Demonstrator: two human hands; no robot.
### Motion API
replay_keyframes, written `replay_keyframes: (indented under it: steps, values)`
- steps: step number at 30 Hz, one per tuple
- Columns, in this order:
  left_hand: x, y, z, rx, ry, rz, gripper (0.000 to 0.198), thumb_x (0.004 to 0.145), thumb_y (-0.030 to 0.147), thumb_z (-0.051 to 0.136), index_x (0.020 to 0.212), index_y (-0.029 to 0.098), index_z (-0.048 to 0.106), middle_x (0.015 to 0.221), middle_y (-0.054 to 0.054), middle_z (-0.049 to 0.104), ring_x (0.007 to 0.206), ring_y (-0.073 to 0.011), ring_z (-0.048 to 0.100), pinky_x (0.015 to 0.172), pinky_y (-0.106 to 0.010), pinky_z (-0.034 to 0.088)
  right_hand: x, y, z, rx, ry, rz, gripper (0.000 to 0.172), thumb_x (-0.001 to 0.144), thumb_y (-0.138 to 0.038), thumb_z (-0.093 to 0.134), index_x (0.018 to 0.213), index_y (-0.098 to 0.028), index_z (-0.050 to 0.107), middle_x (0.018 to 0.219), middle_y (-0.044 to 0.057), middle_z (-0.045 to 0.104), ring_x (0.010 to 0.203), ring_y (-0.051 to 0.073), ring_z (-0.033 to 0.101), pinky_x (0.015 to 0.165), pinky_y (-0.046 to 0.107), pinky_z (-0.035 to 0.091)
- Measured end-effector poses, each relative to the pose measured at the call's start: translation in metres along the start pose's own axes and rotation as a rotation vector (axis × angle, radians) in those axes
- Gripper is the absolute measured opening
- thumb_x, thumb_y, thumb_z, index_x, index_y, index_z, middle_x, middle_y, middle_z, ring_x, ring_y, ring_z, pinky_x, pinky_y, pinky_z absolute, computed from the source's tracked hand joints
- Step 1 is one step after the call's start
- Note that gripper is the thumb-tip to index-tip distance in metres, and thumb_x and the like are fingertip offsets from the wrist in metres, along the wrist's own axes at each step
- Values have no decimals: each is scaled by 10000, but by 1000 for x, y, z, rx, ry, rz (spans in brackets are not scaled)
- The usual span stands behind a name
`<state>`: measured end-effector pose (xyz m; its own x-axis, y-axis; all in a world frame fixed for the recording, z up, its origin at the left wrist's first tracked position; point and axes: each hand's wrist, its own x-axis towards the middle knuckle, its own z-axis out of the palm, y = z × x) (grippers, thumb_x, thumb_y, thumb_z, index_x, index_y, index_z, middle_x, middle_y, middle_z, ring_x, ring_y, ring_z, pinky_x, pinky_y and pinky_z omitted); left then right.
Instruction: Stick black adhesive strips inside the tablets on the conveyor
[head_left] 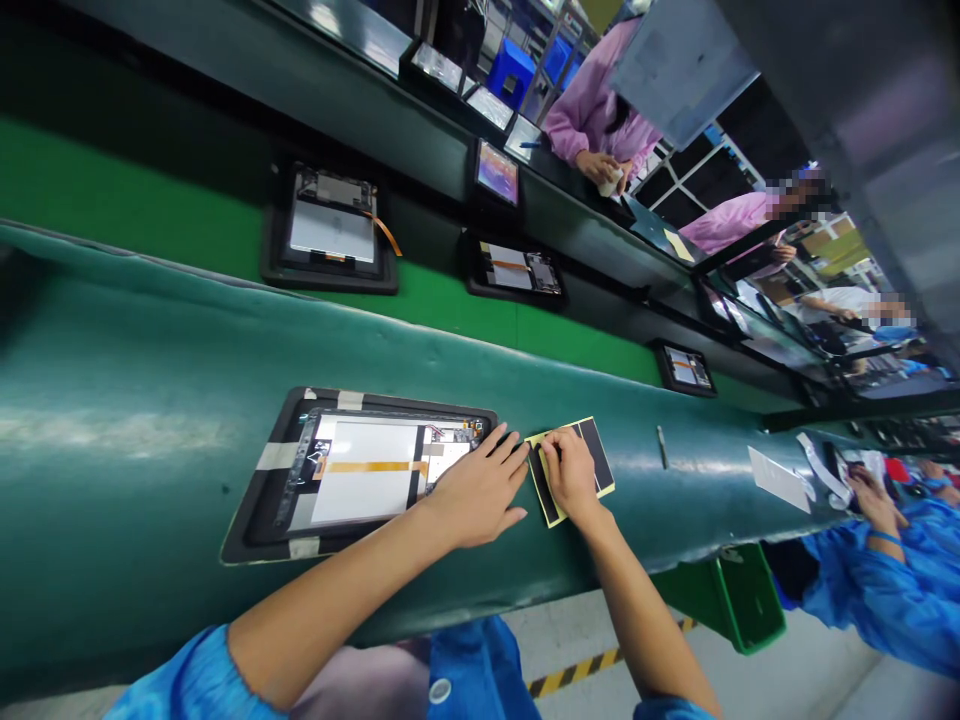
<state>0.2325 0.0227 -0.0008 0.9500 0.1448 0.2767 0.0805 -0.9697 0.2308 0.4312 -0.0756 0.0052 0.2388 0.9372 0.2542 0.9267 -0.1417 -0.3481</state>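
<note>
An opened tablet [367, 470] lies in a black tray [259, 505] on the green bench in front of me, its white inner plate crossed by an orange flex strip. My left hand [476, 490] lies flat with fingers spread, on the tray's right end and touching the edge of a yellow backing sheet [592, 455] that carries black adhesive strips. My right hand [570, 475] rests on that sheet, fingertips pinched at a strip near its upper left corner.
A green conveyor belt [150, 210] beyond the bench carries more trays with opened tablets [330, 230] [514, 270] [686, 368]. People in pink coats work on the far side; a person in blue [892, 540] works at my right. A green bin [746, 600] stands below.
</note>
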Motion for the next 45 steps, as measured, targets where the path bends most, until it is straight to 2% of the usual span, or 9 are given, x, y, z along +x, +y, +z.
replay_keyframes:
  steps: [8,14,21,26,33,40,45]
  values:
    - [2,1,-4,20,-20,2,627,999,579,484,1364,96,648,1490,-173,592,1419,-364,492,1251,-551,171,-7,4,-2,119,99,85,224,1072,-331,414,888,-247,512,867,17,597,788,182,578,760,315,467]
    - [1,0,-5,-17,-18,-4,606,999,567,491,1359,102,641,1485,-177,593,1417,-357,494,1257,-543,139,-12,4,-2,168,152,147,252,1079,-375,395,895,-243,507,871,26,599,803,186,584,779,328,488]
    - [5,2,-6,-72,-16,-12,632,949,588,592,1459,216,567,1455,-156,609,1382,-374,517,1228,-590,176,-10,2,2,207,150,151,240,1064,-362,418,884,-238,516,882,35,615,816,185,598,781,330,497]
    - [9,7,-2,-37,-54,-31,650,937,651,562,1387,190,651,1421,-171,617,1378,-410,493,1227,-652,139,-11,2,6,194,161,157,247,1061,-376,415,880,-241,516,887,38,608,846,194,597,809,342,493]
    - [9,6,-4,-30,-52,-34,638,942,653,547,1368,193,668,1414,-165,624,1373,-398,495,1236,-638,132,-15,6,6,159,217,206,236,1062,-361,416,888,-237,515,887,36,598,825,194,577,798,342,477]
    - [10,6,-4,-35,-62,-30,634,956,647,528,1382,194,657,1421,-170,623,1379,-410,492,1228,-650,152,-8,8,-11,139,292,202,209,1055,-366,412,927,-239,518,891,36,585,835,207,574,792,356,480]
    - [7,3,-11,-166,6,-63,544,975,556,564,1351,174,655,1398,-160,624,1371,-362,520,1248,-605,224,3,-8,-33,153,252,115,203,1054,-340,438,898,-245,527,907,35,589,878,206,580,828,363,472]
